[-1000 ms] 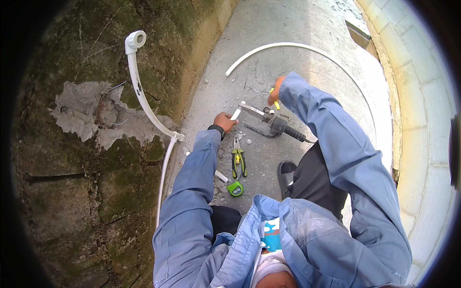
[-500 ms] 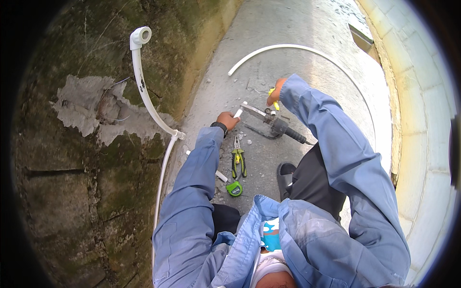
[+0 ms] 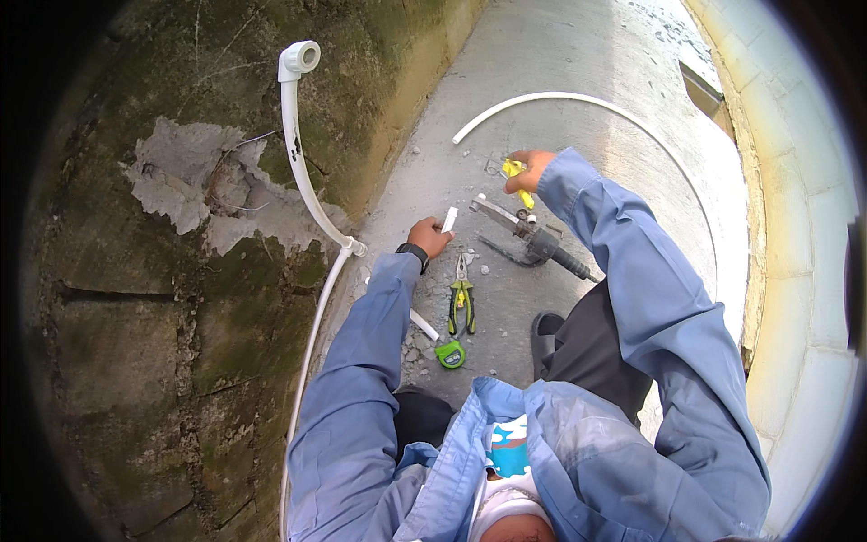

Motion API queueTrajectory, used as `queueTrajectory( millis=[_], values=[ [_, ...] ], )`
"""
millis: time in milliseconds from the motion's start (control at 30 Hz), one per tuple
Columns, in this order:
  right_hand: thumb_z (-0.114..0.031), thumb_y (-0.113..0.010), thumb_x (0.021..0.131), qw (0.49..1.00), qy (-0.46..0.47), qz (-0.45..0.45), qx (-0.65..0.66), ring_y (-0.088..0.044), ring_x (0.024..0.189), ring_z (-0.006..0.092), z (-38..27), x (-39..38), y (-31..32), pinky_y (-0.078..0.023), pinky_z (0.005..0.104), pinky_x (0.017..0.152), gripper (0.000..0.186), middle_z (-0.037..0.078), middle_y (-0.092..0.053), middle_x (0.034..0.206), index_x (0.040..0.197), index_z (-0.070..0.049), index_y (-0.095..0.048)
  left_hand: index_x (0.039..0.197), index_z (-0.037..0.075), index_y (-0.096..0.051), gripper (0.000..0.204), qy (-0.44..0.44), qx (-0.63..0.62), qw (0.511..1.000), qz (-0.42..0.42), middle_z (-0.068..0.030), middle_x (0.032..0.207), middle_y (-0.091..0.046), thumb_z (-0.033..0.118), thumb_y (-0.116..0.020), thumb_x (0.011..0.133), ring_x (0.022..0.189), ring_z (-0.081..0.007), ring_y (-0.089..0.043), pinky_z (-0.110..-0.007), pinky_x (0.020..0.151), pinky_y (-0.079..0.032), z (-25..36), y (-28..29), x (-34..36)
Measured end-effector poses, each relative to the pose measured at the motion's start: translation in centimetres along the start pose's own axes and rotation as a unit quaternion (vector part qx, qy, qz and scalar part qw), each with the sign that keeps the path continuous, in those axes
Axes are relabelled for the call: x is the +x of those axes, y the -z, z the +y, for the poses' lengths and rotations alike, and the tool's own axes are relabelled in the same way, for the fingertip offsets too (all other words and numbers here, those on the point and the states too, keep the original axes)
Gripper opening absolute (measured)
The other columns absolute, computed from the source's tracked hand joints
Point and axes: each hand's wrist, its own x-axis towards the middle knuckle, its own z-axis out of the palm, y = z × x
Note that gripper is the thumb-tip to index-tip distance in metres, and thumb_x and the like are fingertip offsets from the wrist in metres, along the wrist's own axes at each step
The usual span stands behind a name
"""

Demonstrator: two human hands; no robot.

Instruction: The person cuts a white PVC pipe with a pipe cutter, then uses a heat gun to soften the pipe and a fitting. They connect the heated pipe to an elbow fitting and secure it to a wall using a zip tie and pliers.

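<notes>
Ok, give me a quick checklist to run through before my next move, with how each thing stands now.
1. Short white pipe held in left hand: ok.
2. Yellow item held in right hand: ok.
3. Short white pipe apart from the black-handled tool: ok, there's a gap.
4. Black-handled tool hot or cold: cannot tell.
5. Pliers and green tape measure out of the hands: ok, both on the ground.
6. Ground free of rubble: not ok, loose bits lie near the pliers.
</notes>
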Motion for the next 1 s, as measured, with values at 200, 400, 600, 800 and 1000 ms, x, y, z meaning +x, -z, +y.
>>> queueTrajectory(
  millis=[200,400,600,800,1000],
  values=[
    [-0.045,-0.069,0.069,0.992,0.088,0.002,0.092,-0.06,0.113,0.0386,-4.4,-0.2,-1.7,-0.046,0.0389,0.098,0.082,0.026,-0.063,0.121,0.14,-0.01,-0.049,0.116,0.001,-0.057,0.031,-0.072,-0.297,0.95,0.062,-0.0086,0.105,-0.068,0.019,-0.063,0.092,0.092,-0.0165,-0.064,-0.031,0.081,-0.049,2.4,4.5,-3.7],
    [-0.04,-0.069,0.073,0.974,0.167,0.014,0.151,-0.064,0.105,0.0388,-9.1,-3.6,-1.7,-0.05,0.0397,0.091,0.082,0.027,-0.065,0.114,0.144,-0.008,-0.043,0.123,0.004,-0.05,0.026,-0.123,-0.472,0.868,0.089,-0.0117,0.118,-0.064,0.01,-0.045,0.098,0.104,-0.0193,-0.063,-0.034,0.087,-0.049,7.5,9.7,-6.2],
    [-0.036,-0.069,0.074,0.953,0.239,0.041,0.181,-0.065,0.104,0.0362,-10.5,-4.4,-2.4,-0.051,0.0382,0.089,0.082,0.027,-0.065,0.112,0.145,-0.006,-0.04,0.124,0.001,-0.047,0.028,-0.169,-0.564,0.801,0.105,-0.0146,0.119,-0.062,0.007,-0.041,0.097,0.106,-0.0232,-0.062,-0.041,0.093,-0.05,8.9,11.5,-6.8],
    [-0.033,-0.07,0.075,0.942,0.248,0.033,0.224,-0.065,0.106,0.0349,-10.7,-4.8,-2.6,-0.05,0.0379,0.091,0.081,0.026,-0.064,0.115,0.145,-0.006,-0.041,0.119,0.0,-0.049,0.026,-0.186,-0.585,0.782,0.113,-0.0136,0.115,-0.062,0.006,-0.041,0.095,0.104,-0.0229,-0.064,-0.039,0.096,-0.05,9.2,11.7,-7.0],
    [-0.032,-0.071,0.075,0.942,0.253,0.028,0.218,-0.064,0.107,0.0341,-10.8,-5.0,-2.4,-0.05,0.0369,0.092,0.081,0.026,-0.064,0.117,0.145,-0.006,-0.041,0.116,0.0,-0.053,0.024,-0.191,-0.574,0.788,0.116,-0.0106,0.111,-0.062,0.006,-0.042,0.095,0.102,-0.0202,-0.063,-0.037,0.095,-0.049,9.2,11.8,-7.1]
  ],
)
